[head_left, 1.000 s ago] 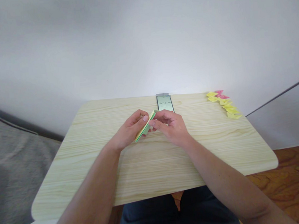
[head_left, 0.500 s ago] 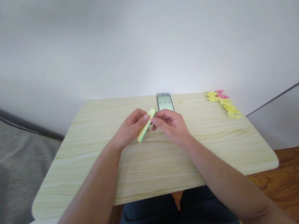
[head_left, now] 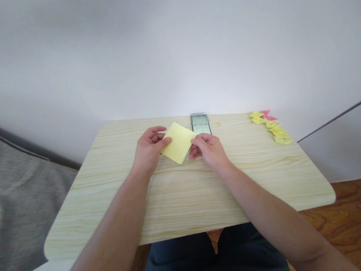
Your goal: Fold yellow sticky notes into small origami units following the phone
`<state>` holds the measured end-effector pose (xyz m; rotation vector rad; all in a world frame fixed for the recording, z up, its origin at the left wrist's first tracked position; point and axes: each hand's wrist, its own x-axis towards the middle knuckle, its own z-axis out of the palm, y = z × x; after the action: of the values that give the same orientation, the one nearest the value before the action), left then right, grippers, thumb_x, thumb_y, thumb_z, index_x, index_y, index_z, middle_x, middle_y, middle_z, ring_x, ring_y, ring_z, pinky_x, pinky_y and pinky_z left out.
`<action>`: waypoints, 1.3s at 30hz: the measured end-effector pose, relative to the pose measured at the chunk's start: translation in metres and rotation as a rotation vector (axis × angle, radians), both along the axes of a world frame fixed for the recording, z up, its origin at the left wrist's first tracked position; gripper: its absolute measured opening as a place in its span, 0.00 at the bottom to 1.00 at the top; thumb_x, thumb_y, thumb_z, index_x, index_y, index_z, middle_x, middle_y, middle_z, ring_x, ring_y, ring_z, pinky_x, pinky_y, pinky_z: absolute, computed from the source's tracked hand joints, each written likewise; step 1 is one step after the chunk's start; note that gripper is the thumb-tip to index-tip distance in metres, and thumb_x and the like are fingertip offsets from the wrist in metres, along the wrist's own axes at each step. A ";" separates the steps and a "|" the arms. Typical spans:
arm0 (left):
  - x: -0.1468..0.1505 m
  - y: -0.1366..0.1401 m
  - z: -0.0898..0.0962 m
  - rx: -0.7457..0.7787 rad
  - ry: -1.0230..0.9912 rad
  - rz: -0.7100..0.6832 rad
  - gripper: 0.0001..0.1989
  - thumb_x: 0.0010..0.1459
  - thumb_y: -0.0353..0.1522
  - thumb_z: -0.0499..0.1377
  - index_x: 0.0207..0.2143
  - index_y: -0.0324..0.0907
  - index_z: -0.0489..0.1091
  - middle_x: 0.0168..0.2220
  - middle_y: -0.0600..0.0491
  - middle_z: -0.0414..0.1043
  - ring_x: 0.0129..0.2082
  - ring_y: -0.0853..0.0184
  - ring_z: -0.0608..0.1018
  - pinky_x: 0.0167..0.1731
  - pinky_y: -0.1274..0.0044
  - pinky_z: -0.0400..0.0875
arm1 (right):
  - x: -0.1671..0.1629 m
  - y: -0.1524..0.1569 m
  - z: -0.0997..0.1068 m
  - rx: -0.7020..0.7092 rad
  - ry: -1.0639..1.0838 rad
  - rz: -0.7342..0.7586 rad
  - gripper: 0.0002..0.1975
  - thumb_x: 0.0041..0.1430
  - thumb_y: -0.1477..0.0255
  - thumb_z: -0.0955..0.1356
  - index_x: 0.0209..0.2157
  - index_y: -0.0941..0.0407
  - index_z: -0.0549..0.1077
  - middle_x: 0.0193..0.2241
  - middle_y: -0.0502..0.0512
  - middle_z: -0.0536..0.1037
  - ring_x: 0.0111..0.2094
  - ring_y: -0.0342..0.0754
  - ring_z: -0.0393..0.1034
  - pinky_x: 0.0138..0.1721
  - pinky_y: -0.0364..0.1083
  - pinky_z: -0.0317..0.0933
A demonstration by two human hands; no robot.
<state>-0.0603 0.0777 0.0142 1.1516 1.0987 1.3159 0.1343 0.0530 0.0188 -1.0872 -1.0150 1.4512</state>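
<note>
Turned from nearly edge-on half a second ago, its broad face now up, the yellow paper square (head_left: pixel 177 142) is pinched by the left hand (head_left: pixel 147 152) along its left side and the right hand (head_left: pixel 210 149) near its right corner, neither being nearer. With no clear long axis, it bridges them over the table (head_left: pixel 205 201), one corner pointing nearward, though fingers underneath are hard to make out. Behind lies a phone (head_left: pixel 201 128); folded papers (head_left: pixel 280 133) rest farther right.

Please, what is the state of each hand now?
Left hand: holding yellow paper pad, thumb on top.
Right hand: holding same pad near its right corner.
</note>
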 end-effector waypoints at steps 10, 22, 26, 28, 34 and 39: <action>-0.003 0.005 -0.011 0.042 0.081 0.145 0.13 0.45 0.35 0.72 0.33 0.40 0.78 0.33 0.50 0.81 0.30 0.66 0.79 0.31 0.76 0.72 | -0.005 0.000 -0.004 -0.059 0.049 0.090 0.10 0.57 0.71 0.72 0.40 0.54 0.70 0.23 0.47 0.81 0.22 0.45 0.78 0.24 0.42 0.71; -0.001 0.002 -0.002 0.035 0.177 0.248 0.12 0.45 0.36 0.71 0.32 0.39 0.80 0.31 0.50 0.81 0.28 0.65 0.78 0.29 0.75 0.72 | -0.005 -0.001 -0.004 0.010 0.088 0.149 0.24 0.56 0.68 0.75 0.53 0.54 0.70 0.27 0.48 0.83 0.27 0.47 0.81 0.35 0.47 0.77; 0.000 -0.001 0.003 0.041 0.292 0.291 0.10 0.48 0.36 0.70 0.32 0.39 0.80 0.31 0.50 0.82 0.29 0.64 0.78 0.28 0.75 0.72 | -0.007 -0.001 -0.007 0.040 0.097 0.172 0.28 0.55 0.67 0.75 0.56 0.53 0.69 0.28 0.48 0.83 0.28 0.48 0.82 0.36 0.47 0.77; 0.000 -0.002 0.004 0.067 0.337 0.309 0.09 0.49 0.36 0.69 0.31 0.39 0.80 0.30 0.50 0.82 0.29 0.63 0.78 0.28 0.75 0.71 | -0.008 0.000 -0.008 0.052 0.090 0.168 0.31 0.55 0.67 0.76 0.59 0.53 0.67 0.28 0.47 0.83 0.29 0.48 0.82 0.37 0.48 0.77; -0.001 -0.002 0.007 0.112 0.417 0.347 0.08 0.52 0.35 0.66 0.31 0.39 0.79 0.29 0.50 0.81 0.29 0.63 0.78 0.29 0.75 0.70 | -0.012 0.007 -0.011 0.036 0.041 0.148 0.31 0.55 0.69 0.75 0.59 0.53 0.67 0.28 0.47 0.83 0.29 0.48 0.82 0.38 0.49 0.78; -0.003 0.000 0.006 0.114 0.441 0.354 0.09 0.53 0.35 0.64 0.32 0.38 0.80 0.30 0.50 0.82 0.29 0.63 0.79 0.28 0.76 0.69 | -0.015 0.011 -0.011 0.012 0.017 0.154 0.27 0.57 0.72 0.74 0.58 0.54 0.68 0.28 0.48 0.83 0.28 0.47 0.81 0.35 0.47 0.77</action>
<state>-0.0634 0.0773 0.0206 1.4204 1.6233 1.4441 0.1197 0.0642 0.0081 -1.0047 -1.1136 1.5728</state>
